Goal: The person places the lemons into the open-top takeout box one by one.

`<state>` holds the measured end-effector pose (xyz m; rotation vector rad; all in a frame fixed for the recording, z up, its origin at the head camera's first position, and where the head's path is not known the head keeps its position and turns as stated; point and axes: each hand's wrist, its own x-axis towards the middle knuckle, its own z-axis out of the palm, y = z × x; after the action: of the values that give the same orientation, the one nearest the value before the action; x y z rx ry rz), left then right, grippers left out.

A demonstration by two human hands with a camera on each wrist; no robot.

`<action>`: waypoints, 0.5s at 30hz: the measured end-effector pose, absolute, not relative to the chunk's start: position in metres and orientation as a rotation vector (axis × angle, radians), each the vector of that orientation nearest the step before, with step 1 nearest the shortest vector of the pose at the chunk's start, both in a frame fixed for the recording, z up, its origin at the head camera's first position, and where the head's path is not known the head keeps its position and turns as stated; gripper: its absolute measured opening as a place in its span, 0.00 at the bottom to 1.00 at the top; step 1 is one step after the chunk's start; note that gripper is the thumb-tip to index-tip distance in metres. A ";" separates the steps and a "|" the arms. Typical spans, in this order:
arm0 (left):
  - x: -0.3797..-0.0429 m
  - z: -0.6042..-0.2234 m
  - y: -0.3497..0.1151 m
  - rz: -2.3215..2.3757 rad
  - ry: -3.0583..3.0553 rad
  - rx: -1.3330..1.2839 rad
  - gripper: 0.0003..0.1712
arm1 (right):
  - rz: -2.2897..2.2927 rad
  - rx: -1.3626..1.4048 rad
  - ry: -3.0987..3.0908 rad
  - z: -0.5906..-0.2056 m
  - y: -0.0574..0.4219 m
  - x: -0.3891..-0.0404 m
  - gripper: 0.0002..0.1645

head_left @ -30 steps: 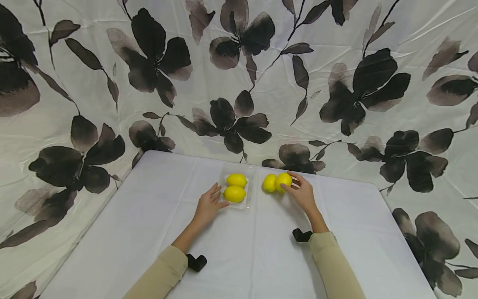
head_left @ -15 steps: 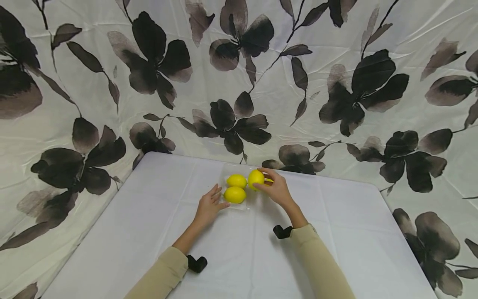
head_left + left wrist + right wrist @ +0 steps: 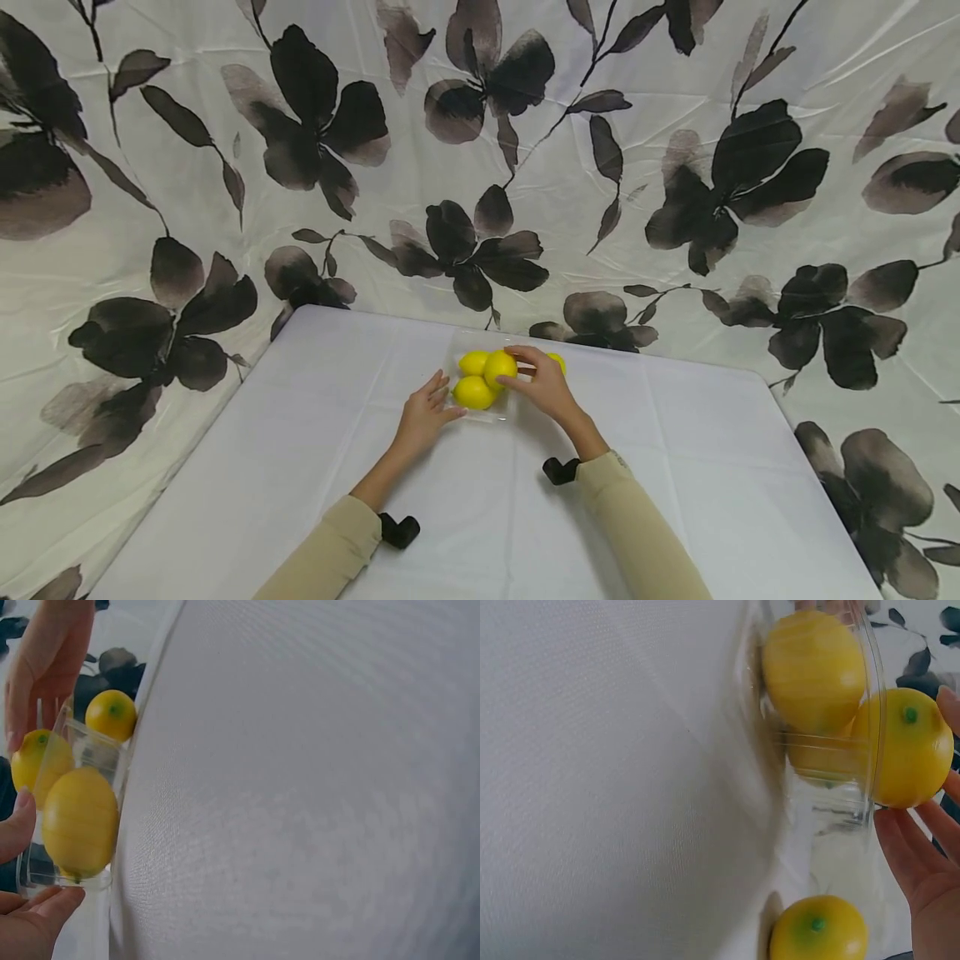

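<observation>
My right hand (image 3: 551,387) holds a yellow lemon (image 3: 500,369) between thumb and fingers, at the rim of a clear plastic container (image 3: 491,417). Two more lemons lie inside it, a near one (image 3: 472,394) and a far one (image 3: 472,362). My left hand (image 3: 422,421) touches the container's left side, fingers and thumb spread. In the right wrist view the held lemon (image 3: 911,750) is partly behind the clear wall (image 3: 840,806). Another lemon (image 3: 557,360) rests on the table beyond my right hand, mostly hidden by it.
A white cloth covers the table (image 3: 337,467). Its far edge lies close behind the container. A floral curtain (image 3: 615,208) hangs behind the table. Black camera mounts stick out at the left wrist (image 3: 400,531) and the right wrist (image 3: 561,471).
My right hand has carried one lemon left, away from the lemon beside it, to above the container. The left hand has stayed at the container's side.
</observation>
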<state>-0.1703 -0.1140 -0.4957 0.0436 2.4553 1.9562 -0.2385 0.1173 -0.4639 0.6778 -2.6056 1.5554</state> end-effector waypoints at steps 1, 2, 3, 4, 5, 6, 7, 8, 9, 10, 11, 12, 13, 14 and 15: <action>-0.170 -0.496 -0.114 1.958 2.451 0.048 0.51 | 1.551 0.679 -2.610 -0.464 0.118 -0.238 0.34; -0.170 -0.496 -0.114 1.959 2.447 0.045 0.51 | 1.551 0.669 -2.612 -0.464 0.118 -0.238 0.33; -0.170 -0.495 -0.114 1.959 2.445 0.049 0.51 | 1.557 0.656 -2.607 -0.464 0.120 -0.239 0.33; -0.170 -0.495 -0.114 1.961 2.445 0.051 0.51 | 1.564 0.638 -2.601 -0.464 0.122 -0.239 0.33; -0.170 -0.495 -0.114 1.959 2.450 0.053 0.51 | 1.566 0.621 -2.596 -0.464 0.125 -0.240 0.33; -0.170 -0.495 -0.113 1.955 2.456 0.052 0.51 | 1.572 0.599 -2.588 -0.464 0.127 -0.240 0.33; -0.171 -0.495 -0.114 1.951 2.461 0.047 0.51 | 1.568 0.576 -2.584 -0.465 0.131 -0.241 0.33; -0.171 -0.495 -0.114 1.943 2.470 0.044 0.51 | 1.561 0.552 -2.585 -0.465 0.134 -0.242 0.32; -0.171 -0.495 -0.114 1.935 2.477 0.042 0.51 | 1.553 0.527 -2.587 -0.466 0.138 -0.243 0.32; -0.171 -0.495 -0.114 1.925 2.488 0.042 0.51 | 1.540 0.503 -2.593 -0.466 0.142 -0.244 0.32; -0.171 -0.496 -0.114 1.920 2.492 0.038 0.51 | 1.530 0.484 -2.598 -0.466 0.146 -0.245 0.32; -0.171 -0.496 -0.114 1.918 2.494 0.036 0.51 | 1.522 0.466 -2.601 -0.466 0.149 -0.246 0.33; -0.171 -0.496 -0.114 1.919 2.495 0.034 0.51 | 1.510 0.457 -2.607 -0.467 0.153 -0.247 0.33; -0.170 -0.496 -0.114 1.918 2.500 0.037 0.51 | 1.515 0.452 -2.604 -0.467 0.157 -0.249 0.34; -0.170 -0.496 -0.114 1.920 2.501 0.038 0.51 | 1.520 0.443 -2.600 -0.467 0.160 -0.250 0.34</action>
<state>-0.1703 -0.1144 -0.4960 0.0376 2.5007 1.9203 -0.2495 0.1599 -0.4671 0.4433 -2.6001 1.5201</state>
